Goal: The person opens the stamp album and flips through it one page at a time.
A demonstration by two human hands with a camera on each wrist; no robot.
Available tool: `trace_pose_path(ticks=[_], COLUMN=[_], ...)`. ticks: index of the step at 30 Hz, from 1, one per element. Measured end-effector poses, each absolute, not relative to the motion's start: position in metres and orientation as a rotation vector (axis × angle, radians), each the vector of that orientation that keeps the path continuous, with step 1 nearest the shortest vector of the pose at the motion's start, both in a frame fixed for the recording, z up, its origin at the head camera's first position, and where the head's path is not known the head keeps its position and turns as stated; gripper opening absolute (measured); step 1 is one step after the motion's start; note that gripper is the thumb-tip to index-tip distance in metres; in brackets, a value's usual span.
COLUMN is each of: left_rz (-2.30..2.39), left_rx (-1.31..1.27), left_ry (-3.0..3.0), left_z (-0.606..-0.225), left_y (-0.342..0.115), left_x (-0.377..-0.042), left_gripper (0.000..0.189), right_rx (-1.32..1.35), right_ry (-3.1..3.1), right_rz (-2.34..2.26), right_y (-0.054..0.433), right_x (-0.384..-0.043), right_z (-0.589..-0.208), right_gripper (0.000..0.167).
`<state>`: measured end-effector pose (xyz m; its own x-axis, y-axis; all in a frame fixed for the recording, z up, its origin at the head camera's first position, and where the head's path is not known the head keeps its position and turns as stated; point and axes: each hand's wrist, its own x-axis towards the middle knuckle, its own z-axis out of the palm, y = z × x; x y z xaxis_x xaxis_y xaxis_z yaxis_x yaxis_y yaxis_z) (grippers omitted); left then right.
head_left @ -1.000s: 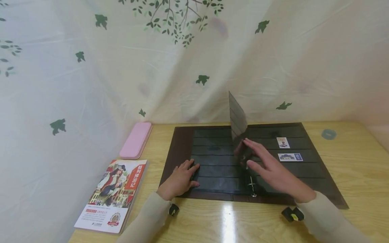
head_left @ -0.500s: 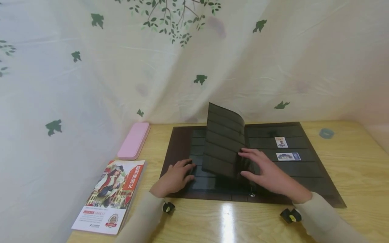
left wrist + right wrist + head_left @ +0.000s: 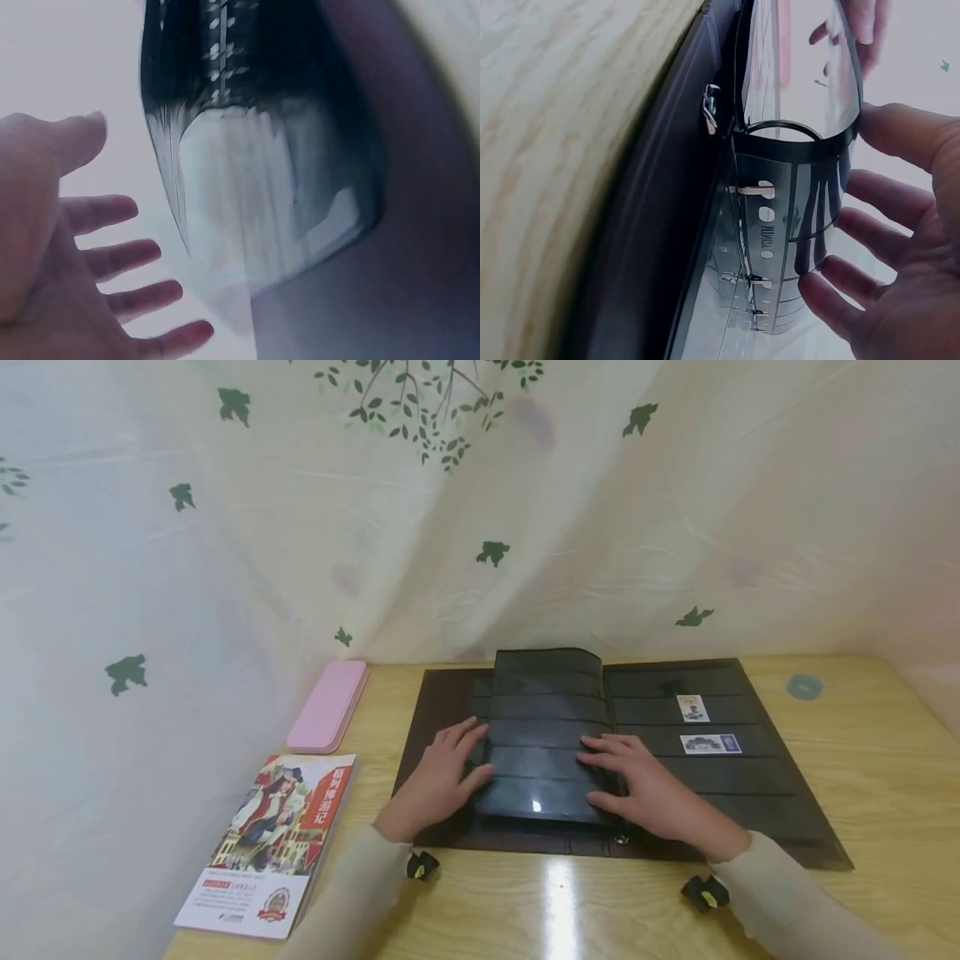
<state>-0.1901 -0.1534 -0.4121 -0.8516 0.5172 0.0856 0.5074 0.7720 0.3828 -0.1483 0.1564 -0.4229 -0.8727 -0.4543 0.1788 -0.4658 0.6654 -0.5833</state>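
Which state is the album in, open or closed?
Open: the album lies spread on the table, with pages on both sides of its rings, and two stamps show on the right.

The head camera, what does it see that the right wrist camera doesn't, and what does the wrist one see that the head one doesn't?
Only the head view shows two stamps and a round bluish thing.
Only the right wrist view shows punched holes in the page.
Both show the left hand, right hand, dark album page and wooden table.
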Motion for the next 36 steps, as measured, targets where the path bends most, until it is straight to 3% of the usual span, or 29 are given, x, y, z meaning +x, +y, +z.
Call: trace_pose_path(ticks=[8, 15, 23, 36], left_rz=[0.325, 0.196, 0.128, 0.097], left_rx=[0.744, 0.642, 0.637, 0.648], left_ry=[2.818, 2.769, 2.762, 2.769], left_z=[-0.433, -0.439, -0.434, -0.432], left_y=[-0.133, -0.124, -0.117, -0.12], left_x=[-0.187, -0.191, -0.191, -0.193], left_gripper=[0.076, 0.078, 0.078, 0.077], right_rx=[0.813, 0.864, 0.701, 0.741], right_ry=[-2.882, -2.869, -2.947, -3.001], right_rz=[0.929, 1.026, 1.09, 1.112], right_y=[0.154, 0.165, 0.19, 0.193], right_x=[-0.151, -0.155, -0.162, -0.163], right_z=[-0.424, -0.427, -0.432, -0.431], right_gripper=[0.052, 0.048, 0.062, 0.069])
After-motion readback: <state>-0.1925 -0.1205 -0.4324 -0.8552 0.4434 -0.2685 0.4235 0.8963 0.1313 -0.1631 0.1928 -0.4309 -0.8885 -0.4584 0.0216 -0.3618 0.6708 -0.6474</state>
